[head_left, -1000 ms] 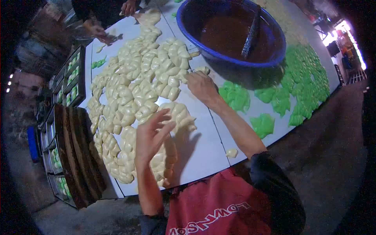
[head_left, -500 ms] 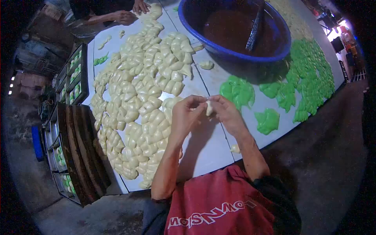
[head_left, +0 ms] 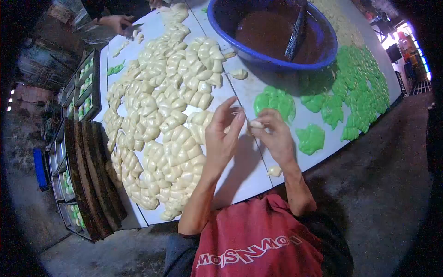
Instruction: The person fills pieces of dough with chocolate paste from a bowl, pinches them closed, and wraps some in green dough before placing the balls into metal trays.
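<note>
Over the white table, my right hand pinches a small piece of pale cream dough between thumb and fingers. Just to its left is my left hand, thumb and fingers apart; a pale spot shows by its palm, and I cannot make out whether it is dough in the hand or behind it. A wide spread of glossy cream dough pieces lies left of my hands. Beyond my right hand sit flat lumps of bright green dough, and a small cream scrap lies near the table's front edge.
A large blue basin of brown liquid, with a dark speckled handle in it, stands at the back. More green dough covers the right side. Stacked trays holding green and white pieces line the left edge. Another person's hand reaches in at the far left.
My hands have come apart; the dough piece shows in my right fingers, while my left fingers have spread. The other person's hand has moved left toward small dough pieces.
</note>
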### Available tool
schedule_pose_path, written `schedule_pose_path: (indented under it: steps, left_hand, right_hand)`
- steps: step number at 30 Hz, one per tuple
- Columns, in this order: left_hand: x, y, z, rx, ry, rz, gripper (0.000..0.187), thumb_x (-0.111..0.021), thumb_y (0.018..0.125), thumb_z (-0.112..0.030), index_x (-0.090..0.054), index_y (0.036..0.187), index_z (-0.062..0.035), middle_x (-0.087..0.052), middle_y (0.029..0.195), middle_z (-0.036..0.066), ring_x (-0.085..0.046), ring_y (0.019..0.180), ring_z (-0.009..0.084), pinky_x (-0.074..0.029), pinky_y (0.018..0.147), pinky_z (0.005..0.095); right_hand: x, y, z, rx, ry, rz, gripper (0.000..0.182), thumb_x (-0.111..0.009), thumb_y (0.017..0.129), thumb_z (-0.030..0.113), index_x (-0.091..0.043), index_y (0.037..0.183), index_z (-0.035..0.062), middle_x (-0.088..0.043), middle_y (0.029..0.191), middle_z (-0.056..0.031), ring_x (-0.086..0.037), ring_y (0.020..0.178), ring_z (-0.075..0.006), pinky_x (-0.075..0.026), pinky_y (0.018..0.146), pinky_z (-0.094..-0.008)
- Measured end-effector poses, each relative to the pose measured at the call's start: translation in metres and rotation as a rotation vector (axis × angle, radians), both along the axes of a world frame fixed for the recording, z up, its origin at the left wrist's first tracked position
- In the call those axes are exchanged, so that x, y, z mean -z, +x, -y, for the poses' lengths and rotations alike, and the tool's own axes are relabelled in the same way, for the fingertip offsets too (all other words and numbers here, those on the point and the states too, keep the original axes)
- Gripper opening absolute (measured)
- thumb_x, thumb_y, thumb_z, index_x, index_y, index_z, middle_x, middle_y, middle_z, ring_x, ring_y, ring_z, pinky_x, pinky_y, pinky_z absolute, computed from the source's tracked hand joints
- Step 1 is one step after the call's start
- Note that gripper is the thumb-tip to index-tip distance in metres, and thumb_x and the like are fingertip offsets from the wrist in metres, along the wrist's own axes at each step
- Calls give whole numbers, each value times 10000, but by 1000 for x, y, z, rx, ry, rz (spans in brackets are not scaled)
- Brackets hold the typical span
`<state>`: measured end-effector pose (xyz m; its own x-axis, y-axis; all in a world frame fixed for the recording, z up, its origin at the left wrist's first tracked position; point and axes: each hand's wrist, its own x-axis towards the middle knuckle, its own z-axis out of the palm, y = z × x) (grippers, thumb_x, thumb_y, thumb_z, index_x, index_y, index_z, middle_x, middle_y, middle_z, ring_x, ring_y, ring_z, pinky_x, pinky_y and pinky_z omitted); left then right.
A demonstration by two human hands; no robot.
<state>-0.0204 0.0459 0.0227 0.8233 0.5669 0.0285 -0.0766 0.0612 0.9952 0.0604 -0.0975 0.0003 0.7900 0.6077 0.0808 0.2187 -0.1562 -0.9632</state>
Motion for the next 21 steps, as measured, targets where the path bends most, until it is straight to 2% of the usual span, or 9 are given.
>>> schedule_pose_path:
  steps: [4, 5, 6, 8, 9, 12, 16, 17, 21]
  left_hand:
    - [-3, 17, 18, -157, 295, 215, 525, -499, 1001, -334, -435, 1360, 44, -571, 1242, 188, -555, 1146, 256, -438, 968, 382]
    - [9, 22, 19, -151, 422, 338, 479, -508, 950, -227, -481, 1327, 67, -565, 1268, 209, -608, 1077, 252, -505, 865, 323]
    - [-5, 25, 37, -89, 137, 379, 588, -525, 962, -372, -463, 1345, 70, -599, 1228, 219, -626, 1078, 285, -521, 853, 343]
    - [20, 43, 44, -70, 275, 508, 776, -585, 907, -523, -427, 1372, 79, -644, 1142, 230, -647, 1048, 302, -528, 846, 346]
    - [13, 55, 58, -155, 18, 562, 910, -646, 807, -597, -431, 1366, 89, -673, 1062, 232, -662, 1019, 305, -518, 867, 338]
    - [13, 77, 64, -85, -165, 530, 960, -703, 776, -554, -373, 1400, 97, -660, 1099, 230, -657, 1017, 272, -514, 874, 339]
    - [61, 80, 61, 178, -411, 63, 698, -723, 877, -244, -375, 1381, 90, -651, 1109, 170, -630, 984, 189, -514, 846, 315]
    - [38, 84, 61, 64, -554, 108, 412, -637, 921, -90, -501, 1274, 73, -655, 1066, 139, -627, 967, 166, -510, 836, 298]
    - [35, 65, 34, -98, -726, -65, 298, -591, 944, -60, -553, 1217, 54, -657, 1048, 130, -631, 930, 156, -508, 831, 280]
  right_hand:
    - [-14, -5, -8, 112, 118, -147, 247, -741, 751, 16, -660, 984, 40, -639, 989, -82, -612, 904, -162, -491, 817, -300]
    - [-27, -5, -9, 101, 104, -213, 241, -747, 760, 28, -647, 979, 35, -653, 920, -66, -623, 882, -141, -495, 809, -298]
    - [-41, -2, -6, 37, 118, -356, 247, -728, 802, 32, -616, 1022, 18, -650, 914, -56, -618, 899, -127, -496, 802, -288]
    - [-55, 1, -6, -81, 578, -799, 242, -697, 843, 29, -580, 1055, 10, -638, 934, -50, -609, 901, -118, -490, 804, -270]
    - [-59, 8, -8, -91, 631, -754, 192, -651, 889, 52, -560, 1055, 23, -625, 970, -48, -604, 897, -113, -488, 797, -247]
    - [-64, 41, -9, -209, 639, -813, 150, -617, 920, 93, -556, 1043, 34, -615, 992, -49, -602, 892, -109, -485, 789, -238]
    - [-85, 113, -30, -228, 433, -741, 143, -597, 933, 112, -555, 1050, 40, -614, 962, -30, -602, 868, -109, -482, 778, -254]
    - [-92, 140, -41, -228, 347, -489, 156, -596, 935, 143, -556, 1044, 39, -630, 927, -47, -617, 840, -123, -494, 753, -272]
    - [-85, 242, -90, -335, -379, 255, 189, -561, 935, 163, -538, 1052, 16, -662, 848, -121, -674, 794, -273, -523, 667, -418]
